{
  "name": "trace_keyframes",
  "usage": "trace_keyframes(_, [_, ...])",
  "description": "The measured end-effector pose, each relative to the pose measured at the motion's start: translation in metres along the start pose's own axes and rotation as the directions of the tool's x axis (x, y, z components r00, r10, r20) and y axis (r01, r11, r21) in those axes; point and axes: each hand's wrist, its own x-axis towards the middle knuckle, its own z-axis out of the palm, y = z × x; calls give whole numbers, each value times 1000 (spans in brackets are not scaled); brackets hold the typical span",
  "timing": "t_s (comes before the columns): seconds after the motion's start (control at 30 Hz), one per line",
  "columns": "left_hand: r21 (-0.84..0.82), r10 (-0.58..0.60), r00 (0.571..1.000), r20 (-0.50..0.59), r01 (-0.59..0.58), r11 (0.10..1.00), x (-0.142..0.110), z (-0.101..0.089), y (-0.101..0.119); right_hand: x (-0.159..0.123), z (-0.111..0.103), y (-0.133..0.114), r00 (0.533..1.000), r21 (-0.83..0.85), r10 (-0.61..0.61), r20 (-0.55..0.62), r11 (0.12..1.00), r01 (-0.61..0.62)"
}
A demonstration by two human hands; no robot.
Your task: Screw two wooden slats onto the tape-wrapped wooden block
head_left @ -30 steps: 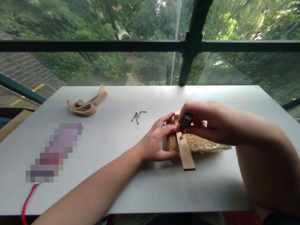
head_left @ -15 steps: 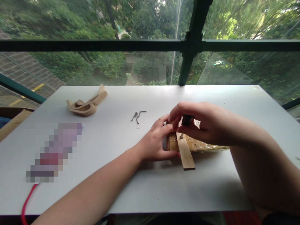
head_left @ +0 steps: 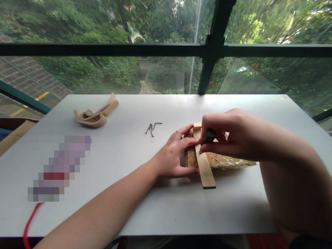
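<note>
My right hand (head_left: 233,135) is closed round the dark handle of a screwdriver (head_left: 209,136), which leans over a screw (head_left: 200,152) in a light wooden strip (head_left: 206,171). The strip lies across a wooden block (head_left: 228,161) wrapped in clear film, with its near end jutting past the block's edge. My left hand (head_left: 169,154) grips the block's left end, thumb on the near side and fingers reaching over the top to the strip. Several small screw heads or holes dot the block's top. My right hand hides the strip's middle and part of the block.
Several loose screws (head_left: 150,129) lie on the white table (head_left: 129,207) beyond my left hand. Curved wooden pieces (head_left: 94,117) rest at the far left. A blurred-out purple object (head_left: 67,162) with a red strap (head_left: 30,219) lies nearer. Windows stand behind the table.
My right hand has turned and shifted slightly right, tilting the screwdriver handle and uncovering the strip's far end. My left hand stays on the block, one finger stretched further onto the strip.
</note>
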Motion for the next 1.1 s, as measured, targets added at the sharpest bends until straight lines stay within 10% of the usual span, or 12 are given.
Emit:
trace_keyframes(0.67, [38, 6, 1000, 17, -7, 999, 4, -2, 2, 2, 3, -3, 989, 198, -145, 16, 970, 139])
trace_keyframes(1.1, [23, 27, 999, -27, -26, 999, 1, 2, 0, 9, 11, -3, 991, -25, -63, -118, 998, 61])
